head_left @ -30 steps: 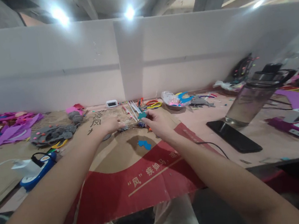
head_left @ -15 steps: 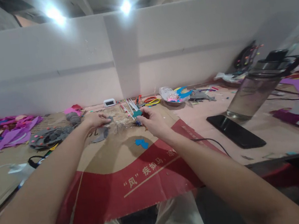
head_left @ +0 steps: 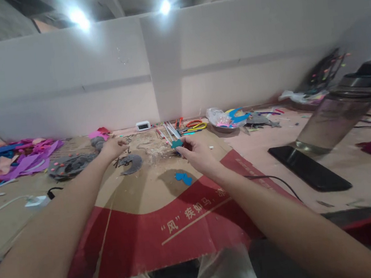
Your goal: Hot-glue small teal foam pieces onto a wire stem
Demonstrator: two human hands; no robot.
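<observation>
My right hand (head_left: 196, 152) pinches a small teal cut-out piece (head_left: 176, 143) between thumb and fingers, above the cardboard. Nearer to me, a blue cut-out piece (head_left: 183, 178) lies flat. My left hand (head_left: 115, 148) is over the left part of the cardboard with its fingers loosely apart, and nothing shows in them. Just nearer than those fingers, a grey crescent (head_left: 131, 163) rests on the cardboard. A lumpy grey piece with small pink and orange dots (head_left: 72, 165) lies left of my left forearm.
The cardboard sheet (head_left: 198, 241) covers the table before me. At the back are scissors (head_left: 197, 125), a small white digital display (head_left: 143, 126) and a metal bowl (head_left: 226, 127). Coloured scraps (head_left: 32, 160) pile up left; a phone (head_left: 307, 169) and tilted-looking bottle (head_left: 331, 116) stand right.
My left hand has drawn back left, away from the grey crescent, and a small grey bit no longer shows at its fingertips. My right hand still holds the teal piece. The view has shifted left.
</observation>
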